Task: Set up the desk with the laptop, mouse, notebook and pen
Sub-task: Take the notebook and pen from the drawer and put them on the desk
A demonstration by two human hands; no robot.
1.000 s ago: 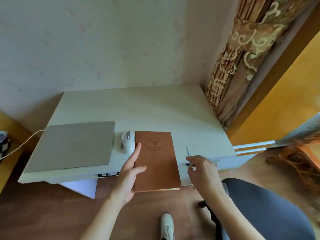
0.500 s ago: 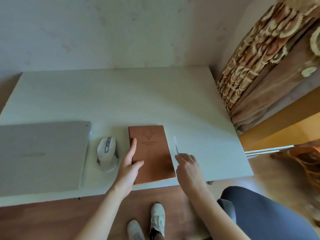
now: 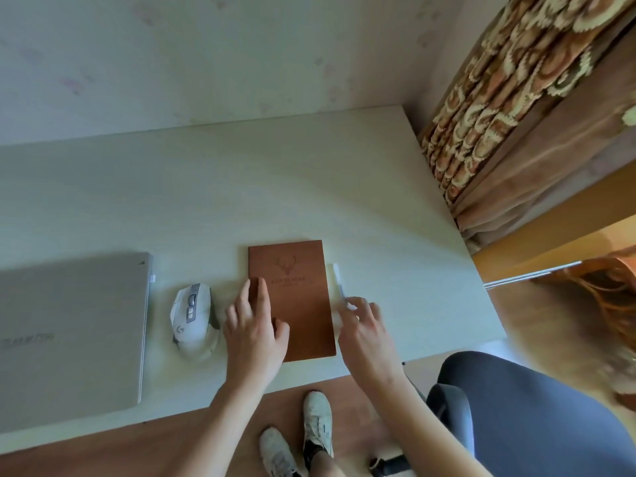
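A brown notebook point(image 3: 299, 304) with a deer emblem lies flat on the white desk point(image 3: 241, 187), near the front edge. My left hand point(image 3: 253, 332) rests on its left edge, fingers and thumb spread on the cover. A thin white pen point(image 3: 338, 278) lies along the notebook's right side. My right hand point(image 3: 364, 328) pinches the pen's near end with its fingertips. A white mouse point(image 3: 191, 315) sits just left of the notebook. The closed silver laptop point(image 3: 69, 332) lies at the far left, partly cut off by the frame.
A wall runs along the desk's back edge. A patterned curtain point(image 3: 516, 115) hangs at the right end. A grey chair point(image 3: 533, 414) stands at the lower right. My shoes point(image 3: 316, 418) are on the wooden floor below the desk edge.
The notebook, which overhung the front edge, now lies fully on the desk farther back. The pen has come down beside its right side. The view has moved closer over the desk.
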